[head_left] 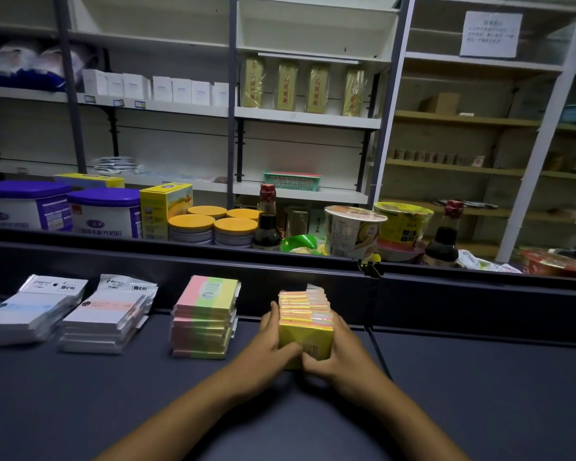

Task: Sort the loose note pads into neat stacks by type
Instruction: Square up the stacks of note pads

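Gripping a yellow note pad stack (pixel 305 327) between them, both hands (pixel 301 356) squeeze its sides on the dark counter (pixel 80 394).

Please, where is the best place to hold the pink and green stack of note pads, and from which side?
Probably by its two long side faces, left and right, one hand low on each. The pink and green stack is tall, with loose wrappers sticking out at the right, so squeezing low down should keep the pads from sliding. The top gives no grip.
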